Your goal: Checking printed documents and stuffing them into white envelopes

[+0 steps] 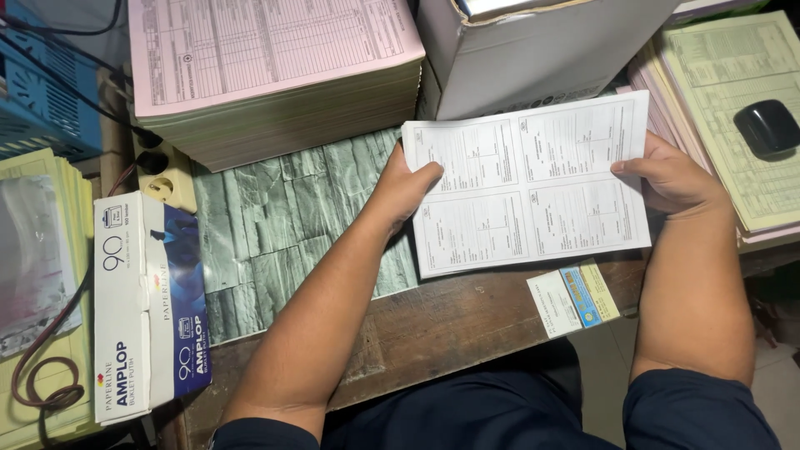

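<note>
Head view: left hand [406, 185] and right hand [673, 177] each pinch an opposite short edge of the white form sheet [530, 185] — held just above the worktop [454, 321]. Sheet judged light and floppy — support both edges.

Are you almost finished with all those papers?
Already stacked: a tall pile of pink printed forms and a pale green pile under a black mouse. In hand: the left hand and right hand grip one white printed sheet. How much remains cannot be told.
</note>
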